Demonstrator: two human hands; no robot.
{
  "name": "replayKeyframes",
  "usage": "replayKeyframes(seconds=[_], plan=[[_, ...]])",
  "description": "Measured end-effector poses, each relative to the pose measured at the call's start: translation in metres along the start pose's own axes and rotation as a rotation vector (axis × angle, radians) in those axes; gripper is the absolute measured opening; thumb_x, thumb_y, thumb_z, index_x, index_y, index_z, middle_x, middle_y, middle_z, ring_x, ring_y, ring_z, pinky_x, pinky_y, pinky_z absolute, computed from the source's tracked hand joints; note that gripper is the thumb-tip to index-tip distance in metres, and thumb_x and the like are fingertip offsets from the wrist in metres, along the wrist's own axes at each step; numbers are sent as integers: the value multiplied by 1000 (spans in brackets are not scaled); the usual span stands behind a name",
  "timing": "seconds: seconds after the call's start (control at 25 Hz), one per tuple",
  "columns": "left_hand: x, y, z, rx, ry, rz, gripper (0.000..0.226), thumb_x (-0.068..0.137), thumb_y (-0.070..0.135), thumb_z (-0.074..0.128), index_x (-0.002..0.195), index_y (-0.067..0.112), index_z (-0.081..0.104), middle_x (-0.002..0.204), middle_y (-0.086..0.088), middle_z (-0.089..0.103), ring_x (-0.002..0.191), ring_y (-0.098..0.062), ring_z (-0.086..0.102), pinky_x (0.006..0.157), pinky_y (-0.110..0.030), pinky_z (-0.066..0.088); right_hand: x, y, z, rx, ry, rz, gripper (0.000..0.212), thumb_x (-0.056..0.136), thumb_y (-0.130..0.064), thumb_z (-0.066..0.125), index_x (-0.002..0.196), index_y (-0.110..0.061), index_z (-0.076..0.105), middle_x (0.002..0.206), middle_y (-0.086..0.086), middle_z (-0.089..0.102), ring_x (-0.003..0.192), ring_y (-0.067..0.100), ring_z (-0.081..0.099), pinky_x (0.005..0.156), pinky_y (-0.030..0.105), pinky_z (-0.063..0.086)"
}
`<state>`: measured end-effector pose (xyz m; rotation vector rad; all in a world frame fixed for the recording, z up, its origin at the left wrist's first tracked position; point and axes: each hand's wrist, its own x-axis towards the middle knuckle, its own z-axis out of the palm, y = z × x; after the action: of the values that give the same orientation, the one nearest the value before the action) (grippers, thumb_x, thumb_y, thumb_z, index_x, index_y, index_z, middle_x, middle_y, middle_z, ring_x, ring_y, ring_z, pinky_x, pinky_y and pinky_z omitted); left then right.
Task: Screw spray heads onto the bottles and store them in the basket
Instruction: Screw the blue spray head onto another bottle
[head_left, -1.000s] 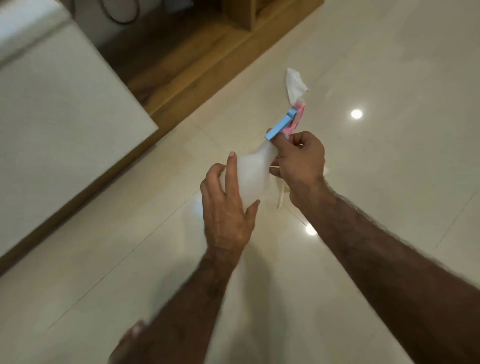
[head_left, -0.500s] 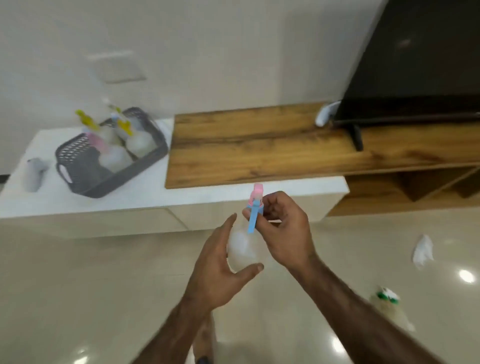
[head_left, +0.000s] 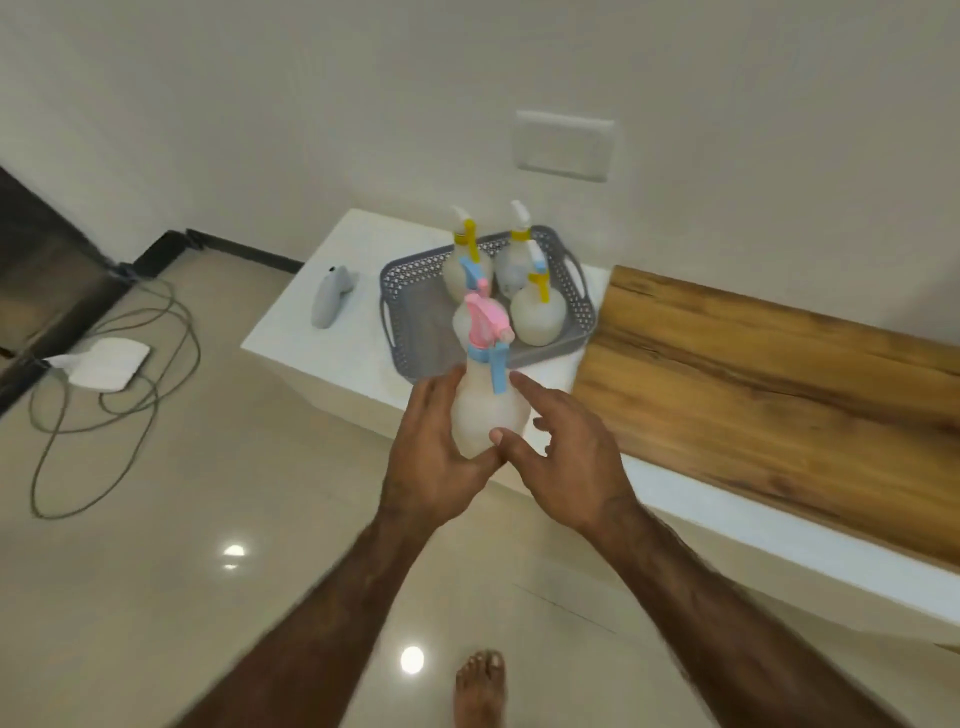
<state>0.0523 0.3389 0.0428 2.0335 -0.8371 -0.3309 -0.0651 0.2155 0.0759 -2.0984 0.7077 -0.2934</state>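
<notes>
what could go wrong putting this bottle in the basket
The left hand alone grips the bottle; the right hand is open beside it, so it might slip. The basket already holds four bottles, leaving free space mainly at its left, so the new one could knock a neighbour over.

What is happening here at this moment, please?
A person is holding a white spray bottle with a pink and blue spray head already on it. The left hand grips the bottle body, while the right hand is open beside it, its thumb against the body. Ahead, a grey basket on the white counter already contains several finished bottles. This bottle is not yet in the basket.
</notes>
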Motion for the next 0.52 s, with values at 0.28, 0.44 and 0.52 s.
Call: replayKeyframes(seconds=[0.28, 0.44, 0.52], plan=[[127, -69, -47, -49, -85, 36, 63, 85, 41, 79, 141, 36, 50, 127, 14, 55, 124, -22, 59, 83, -46, 64, 143, -19, 74, -121, 52, -50, 57, 94, -23, 64, 148, -17, 48, 132, 9, 62, 114, 30, 62, 97, 43, 51], [208, -107, -67, 93, -105, 3, 50, 95, 35, 76, 140, 32, 56, 127, 16, 61, 117, -20, 59, 95, -38, 54, 222, -32, 117, -110, 119, 45, 46, 96, -17, 58, 143, -13, 55, 125, 14, 68, 116, 33, 62, 100, 43, 49], [238, -126, -69, 179, -135, -38, 50, 97, 44, 70, 142, 23, 59, 121, 6, 68, 104, -18, 60, 85, -27, 47, 253, -31, 138, -146, 129, 105, 41, 99, -18, 55, 140, -16, 57, 118, 13, 72, 109, 33, 65, 97, 43, 51]])
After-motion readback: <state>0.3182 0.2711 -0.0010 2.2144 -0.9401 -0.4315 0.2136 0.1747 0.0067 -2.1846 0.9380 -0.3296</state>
